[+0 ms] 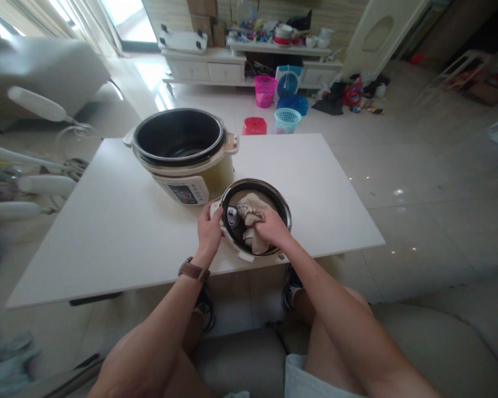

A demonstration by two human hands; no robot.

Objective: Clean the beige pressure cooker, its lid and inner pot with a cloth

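A pressure cooker lid (pixel 274 200) lies upside down near the front edge of the white table (pixel 120 232). My left hand (pixel 209 226) grips the lid's left rim, fingers curled round it. My right hand (pixel 271 228) is closed on a beige cloth (pixel 249 209) and presses it against the inside of the lid. Behind the lid stands the open cooker body (pixel 182 152), with its dark inner pot and a control panel on the front. A brown watch strap is on my left wrist.
I sit on a grey sofa (pixel 440 342) with my knees under the table. Beyond it are a red box (pixel 254 126), a blue basket (pixel 287 120), a pink basket (pixel 265 90) and a white cabinet (pixel 216 69). Clutter lies on the left.
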